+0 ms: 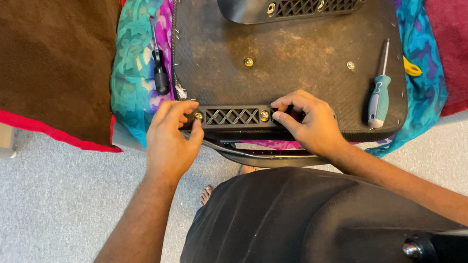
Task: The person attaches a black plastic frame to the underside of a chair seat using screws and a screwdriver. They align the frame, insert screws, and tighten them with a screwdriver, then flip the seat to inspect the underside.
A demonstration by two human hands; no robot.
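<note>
Plastic, black and rigid: that is what the bracket (pixel 232 116) under my fingers looks like, a narrow armrest mount with a lattice of diamond-shaped openings and a brass-coloured bolt at each end. It lies along the near edge of the upturned chair seat (pixel 290 57), a dark, scuffed board resting on a bright teal and magenta cloth (pixel 133 72). I judge the bracket stiff and fairly light, unlikely to flex or crack under finger pressure, though its smooth ends could slip; the best hold is at the two ends, beside the bolts, where the lattice gives way to solid material.

My left hand (pixel 170 140) curls over the left end, thumb and forefinger narrowed to a pinch around the left bolt (pixel 198 116), touching it. My right hand (pixel 311 121) does the same at the other end, fingertips (pixel 276 106) close together just beside the right bolt (pixel 264 115), pressing on the bracket. Neither grip is wide; both are nearly closed on the hardware, and neither carries a tool.

A second, matching bracket (pixel 314 5) sits at the far edge of the seat, part of a curved armrest. A teal-handled screwdriver (pixel 379 97) lies on the seat to my right, well apart from my hand, and a black-handled screwdriver (pixel 160 75) rests on the cloth to my left.
</note>
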